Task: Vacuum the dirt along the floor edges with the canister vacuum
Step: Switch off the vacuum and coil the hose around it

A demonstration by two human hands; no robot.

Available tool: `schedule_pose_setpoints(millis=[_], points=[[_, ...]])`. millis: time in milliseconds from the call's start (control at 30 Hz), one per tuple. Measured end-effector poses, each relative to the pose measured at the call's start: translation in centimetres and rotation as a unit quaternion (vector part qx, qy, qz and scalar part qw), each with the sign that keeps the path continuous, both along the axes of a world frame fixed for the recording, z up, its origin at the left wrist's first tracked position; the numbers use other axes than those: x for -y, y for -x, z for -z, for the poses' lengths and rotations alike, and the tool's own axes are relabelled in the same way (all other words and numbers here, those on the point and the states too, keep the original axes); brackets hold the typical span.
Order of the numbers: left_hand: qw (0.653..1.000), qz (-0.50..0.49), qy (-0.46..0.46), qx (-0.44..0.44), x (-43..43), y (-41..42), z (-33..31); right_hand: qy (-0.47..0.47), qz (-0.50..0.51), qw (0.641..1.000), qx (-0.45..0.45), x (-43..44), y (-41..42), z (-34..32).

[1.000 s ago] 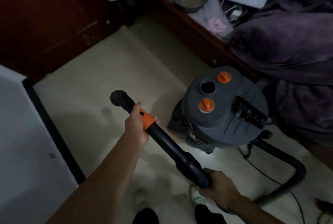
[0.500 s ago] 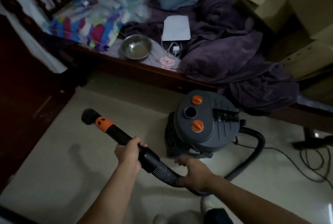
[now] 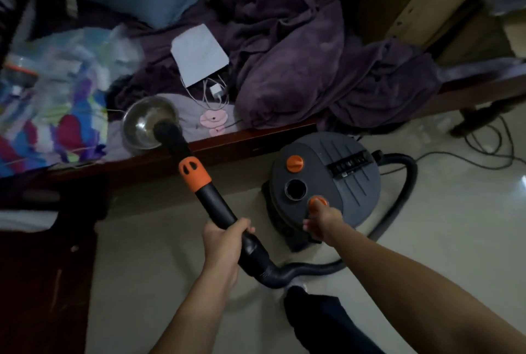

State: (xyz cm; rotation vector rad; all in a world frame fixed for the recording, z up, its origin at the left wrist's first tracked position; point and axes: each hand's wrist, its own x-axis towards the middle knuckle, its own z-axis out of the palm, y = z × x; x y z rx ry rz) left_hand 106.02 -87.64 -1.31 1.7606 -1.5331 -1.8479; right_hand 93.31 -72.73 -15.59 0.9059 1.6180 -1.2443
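The left hand (image 3: 225,242) is wrapped tight around the black plastic vacuum wand (image 3: 212,205), nozzle raised off the floor. The right hand (image 3: 323,221) pinches 1 orange knob (image 3: 318,201) atop the grey round canister vacuum (image 3: 324,183) beside the bed's wooden edge (image 3: 242,140). Judging by this, edge cleaning is not yet under way.

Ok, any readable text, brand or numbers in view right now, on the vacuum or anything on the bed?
None can be read.
Vacuum: no legible brand or number on its lid; the black strip has marks too blurred to read.
Wand: the orange collar shows only slots, no text.
White packet on the bed: blank as seen.
Boxes: no print legible.
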Motion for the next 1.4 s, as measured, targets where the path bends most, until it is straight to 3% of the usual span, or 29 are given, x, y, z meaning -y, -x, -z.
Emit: schedule_pose_setpoints(millis=[167, 267, 367, 467, 567, 633, 700, 800, 867, 967, 1133, 1233, 1400], points=[[0.997, 0.075, -0.004, 0.023, 3.0, 2.2, 0.7, -0.033, 0.066, 0.997, 0.015, 1.5, 0.4, 1.0], [0.994, 0.102, -0.016, 0.039, 4.1, 3.6, 1.5, -0.068, 0.049, 0.996, -0.010, 1.4, 0.6, 1.5], [0.989, 0.141, -0.023, 0.048, 5.0, 4.8, 2.2, -0.168, -0.139, 0.973, -0.074, 0.8, 0.7, 0.8], [0.983, 0.174, -0.035, 0.045, 5.7, 5.5, 2.5, -0.266, -0.313, 0.901, -0.141, 0.8, 0.9, -0.4], [0.976, 0.209, -0.041, 0.047, 6.7, 5.8, 2.4, -0.303, -0.411, 0.839, -0.189, 2.1, 1.5, -1.2], [0.970, 0.233, -0.040, 0.046, 7.7, 5.8, 2.2, -0.280, -0.367, 0.871, -0.170, 3.5, 2.2, -1.7], [0.965, 0.256, -0.037, 0.049, 8.9, 5.9, 2.2, -0.225, -0.265, 0.923, -0.165, 5.5, 3.0, -2.4], [0.954, 0.294, -0.024, 0.054, 11.3, 6.2, 2.5, -0.146, -0.106, 0.969, -0.166, 9.1, 4.5, -3.1], [0.948, 0.314, -0.020, 0.056, 13.0, 6.6, 2.5, -0.129, -0.023, 0.981, -0.143, 11.1, 5.6, -2.7], [0.939, 0.340, -0.018, 0.058, 15.6, 7.3, 2.5, -0.150, 0.016, 0.981, -0.124, 12.9, 6.5, -1.5], [0.919, 0.392, -0.016, 0.047, 19.0, 8.0, 2.5, -0.213, -0.030, 0.969, -0.125, 13.4, 6.8, -0.3], [0.913, 0.405, -0.013, 0.046, 19.8, 8.3, 2.3, -0.255, -0.113, 0.953, -0.119, 13.4, 7.2, -0.7], [0.898, 0.435, -0.012, 0.056, 20.5, 8.5, 2.3, -0.348, -0.282, 0.877, -0.176, 13.1, 7.7, -1.7]])
